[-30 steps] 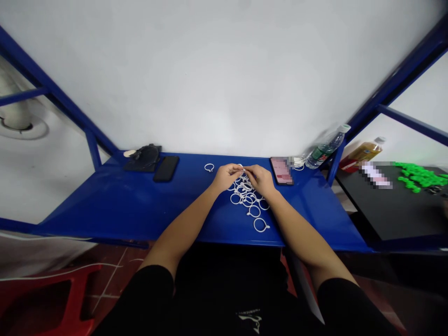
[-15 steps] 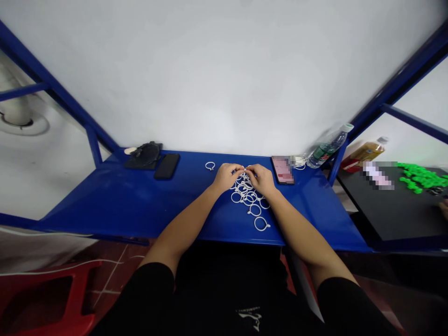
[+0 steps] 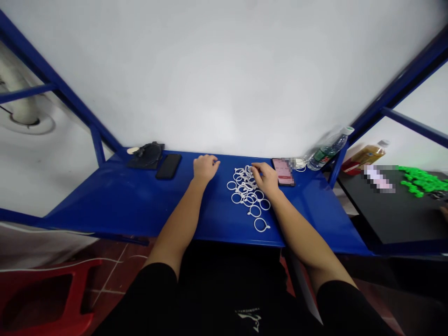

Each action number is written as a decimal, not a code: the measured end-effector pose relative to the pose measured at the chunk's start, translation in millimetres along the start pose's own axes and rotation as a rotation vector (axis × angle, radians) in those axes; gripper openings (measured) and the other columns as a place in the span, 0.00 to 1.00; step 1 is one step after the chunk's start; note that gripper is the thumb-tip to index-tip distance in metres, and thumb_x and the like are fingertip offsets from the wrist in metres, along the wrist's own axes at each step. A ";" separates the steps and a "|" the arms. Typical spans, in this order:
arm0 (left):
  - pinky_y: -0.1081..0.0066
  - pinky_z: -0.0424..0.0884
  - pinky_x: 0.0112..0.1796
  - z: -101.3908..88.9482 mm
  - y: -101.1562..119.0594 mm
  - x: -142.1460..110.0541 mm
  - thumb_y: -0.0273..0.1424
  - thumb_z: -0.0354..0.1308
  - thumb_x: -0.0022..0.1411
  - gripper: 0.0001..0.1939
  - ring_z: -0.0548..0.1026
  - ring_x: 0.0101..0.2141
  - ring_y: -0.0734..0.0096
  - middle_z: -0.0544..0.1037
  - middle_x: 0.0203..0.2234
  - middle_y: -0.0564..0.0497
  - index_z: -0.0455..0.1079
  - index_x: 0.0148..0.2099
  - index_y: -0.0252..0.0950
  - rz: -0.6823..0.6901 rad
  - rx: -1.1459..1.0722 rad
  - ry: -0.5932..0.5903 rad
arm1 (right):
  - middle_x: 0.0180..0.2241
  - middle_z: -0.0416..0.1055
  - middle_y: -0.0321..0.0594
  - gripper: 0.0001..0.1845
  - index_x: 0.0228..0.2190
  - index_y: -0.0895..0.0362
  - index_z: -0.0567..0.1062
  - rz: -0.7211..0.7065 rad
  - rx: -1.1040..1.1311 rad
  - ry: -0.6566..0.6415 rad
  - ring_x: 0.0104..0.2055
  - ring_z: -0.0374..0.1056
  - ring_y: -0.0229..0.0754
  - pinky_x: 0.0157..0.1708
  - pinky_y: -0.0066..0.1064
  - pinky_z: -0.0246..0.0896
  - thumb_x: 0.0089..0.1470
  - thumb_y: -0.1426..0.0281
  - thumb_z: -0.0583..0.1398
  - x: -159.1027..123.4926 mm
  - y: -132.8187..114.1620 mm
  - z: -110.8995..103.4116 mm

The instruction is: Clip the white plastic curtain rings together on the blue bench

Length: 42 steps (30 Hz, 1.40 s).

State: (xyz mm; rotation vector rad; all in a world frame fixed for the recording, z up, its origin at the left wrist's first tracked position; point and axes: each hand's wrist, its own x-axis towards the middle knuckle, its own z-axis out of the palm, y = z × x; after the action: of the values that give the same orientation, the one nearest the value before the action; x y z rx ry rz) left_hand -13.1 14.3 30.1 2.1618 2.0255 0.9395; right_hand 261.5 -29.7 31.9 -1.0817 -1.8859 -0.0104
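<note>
A loose pile of white plastic curtain rings [image 3: 249, 200], each with a small eyelet, lies on the blue table [image 3: 133, 205]. At the pile's far edge my right hand [image 3: 266, 178] has its thumb and index finger closed on one white ring [image 3: 248, 168]. My left hand [image 3: 206, 169] is to the left of the pile, low over the table near the wall. Its fingers are curled with the thumb near them, and whatever they hold is hidden. The single ring that lay there is out of sight.
Left of my left hand lie a black phone [image 3: 168, 166] and a crumpled black item [image 3: 149, 155]. On the right are a lit phone [image 3: 284, 171], a white cable [image 3: 299, 163] and a water bottle [image 3: 325, 151]. Green pieces [image 3: 422, 181] lie on a neighbouring black table [image 3: 385, 214].
My left hand has left the pile and moved left, over the spot of the lone ring, which is now hidden. My right hand stays by the pile's far edge, shifted slightly right.
</note>
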 end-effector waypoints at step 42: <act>0.63 0.74 0.46 30.7 56.7 -34.6 0.30 0.64 0.68 0.07 0.82 0.40 0.62 0.85 0.39 0.49 0.79 0.47 0.41 0.471 -0.434 0.043 | 0.39 0.80 0.43 0.12 0.44 0.53 0.78 -0.087 0.063 -0.236 0.40 0.76 0.46 0.41 0.35 0.70 0.69 0.65 0.55 -3.4 4.1 9.6</act>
State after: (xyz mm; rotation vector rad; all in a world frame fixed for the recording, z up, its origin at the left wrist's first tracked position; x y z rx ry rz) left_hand 52.5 -14.5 14.9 2.3943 1.1752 1.3291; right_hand 258.0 -25.5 22.4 -0.9919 -2.1292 0.1317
